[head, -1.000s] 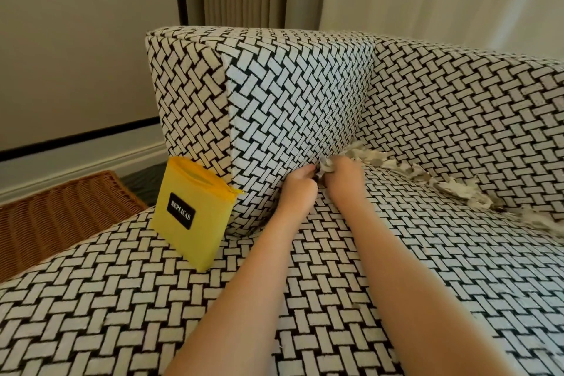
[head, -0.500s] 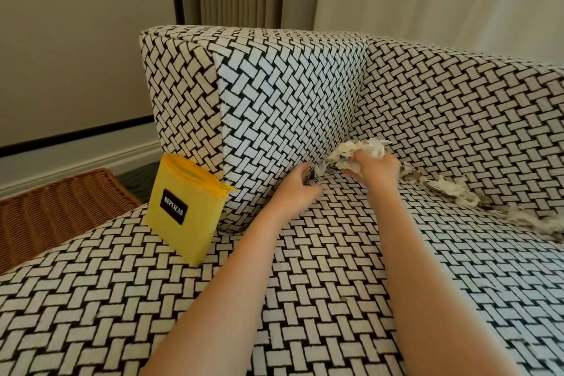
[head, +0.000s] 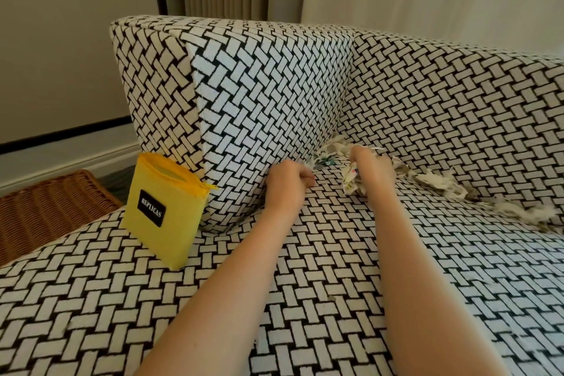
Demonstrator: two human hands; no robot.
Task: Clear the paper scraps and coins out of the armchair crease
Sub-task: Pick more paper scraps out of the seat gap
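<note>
A black-and-white woven armchair fills the view. Crumpled paper scraps lie along the crease between seat and backrest, running off to the right. My right hand is closed around a wad of scraps, held just above the seat near the corner. My left hand rests at the armrest crease with its fingers curled, touching small scraps in the corner. No coins are visible.
A yellow zip pouch labelled REPLICAS leans open against the left armrest on the seat. A wicker basket stands on the floor at the left. Curtains and wall are behind.
My right hand pulled a bunch of scraps out of the corner crease and now holds it lower, over the seat. My left hand stayed at the armrest crease.
</note>
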